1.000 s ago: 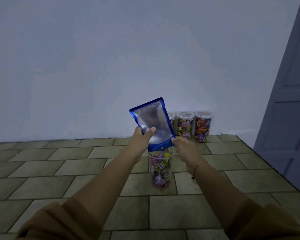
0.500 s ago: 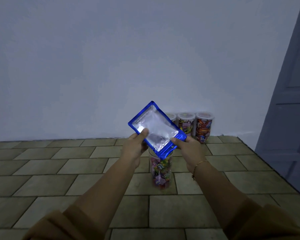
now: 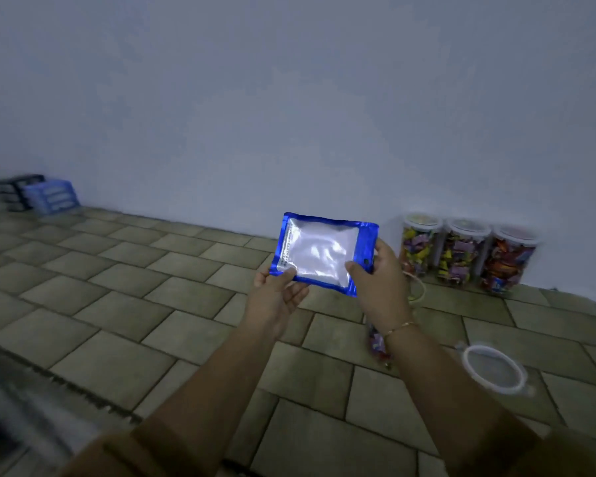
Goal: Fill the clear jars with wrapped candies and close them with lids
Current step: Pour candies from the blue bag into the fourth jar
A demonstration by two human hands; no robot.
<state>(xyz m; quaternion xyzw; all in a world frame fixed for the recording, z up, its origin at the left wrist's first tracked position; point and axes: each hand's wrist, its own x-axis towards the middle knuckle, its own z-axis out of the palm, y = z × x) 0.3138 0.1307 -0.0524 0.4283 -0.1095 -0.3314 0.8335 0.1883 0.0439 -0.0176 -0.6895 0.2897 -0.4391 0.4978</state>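
Both hands hold the flat blue-edged clear plastic pouch [image 3: 320,253], apparently empty: left hand [image 3: 278,297] pinches its lower left corner, right hand [image 3: 381,280] grips the right edge. The open candy-filled clear jar [image 3: 377,342] stands on the floor, mostly hidden behind the right wrist. Filling step judged finished. Next: discard pouch, fetch the round clear lid [image 3: 494,369] lying on the tiles nearby.

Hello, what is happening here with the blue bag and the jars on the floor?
A person holds a flat blue pouch in both hands, the left hand at one lower corner and the right hand at its other end. It looks empty. Behind the right forearm stands an open jar with candies. Its loose lid lies on the tiled floor. Three filled, lidded jars stand by the wall.
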